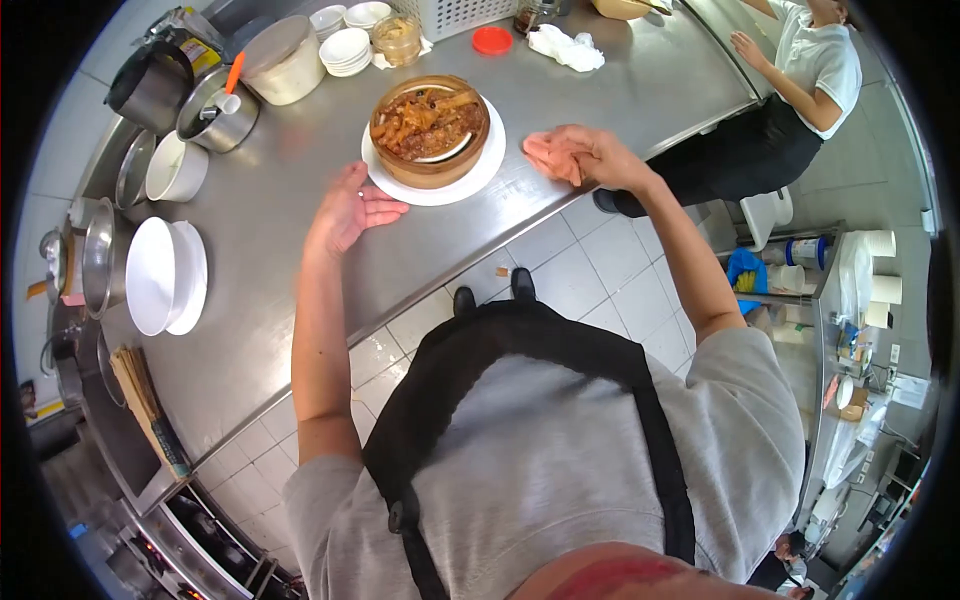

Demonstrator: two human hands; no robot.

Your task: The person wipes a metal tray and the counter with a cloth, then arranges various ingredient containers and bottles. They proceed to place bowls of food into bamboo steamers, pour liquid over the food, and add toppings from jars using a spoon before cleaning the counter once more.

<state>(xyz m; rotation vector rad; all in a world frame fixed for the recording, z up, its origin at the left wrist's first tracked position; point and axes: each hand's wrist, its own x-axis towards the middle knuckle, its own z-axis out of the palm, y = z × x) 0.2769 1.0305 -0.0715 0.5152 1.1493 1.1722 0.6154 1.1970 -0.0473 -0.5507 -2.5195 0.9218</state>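
A round bamboo steamer [432, 172] stands on a white plate [492, 165] on the steel counter. Inside it lies brown, saucy food [425, 122], with part of a white dish rim showing. My left hand [352, 208] is at the plate's near left edge, palm up and fingers stretched toward the rim. To the right of the plate, my right hand [600, 155] is closed on a pink cloth [553, 157], which rests near the counter's front edge.
White bowls [155, 275], steel pots [217, 110] and a lidded tub [283, 60] line the counter's left and back. A red lid [491, 40] and crumpled white cloth [566, 48] lie behind. Another person [800, 80] stands at the right end.
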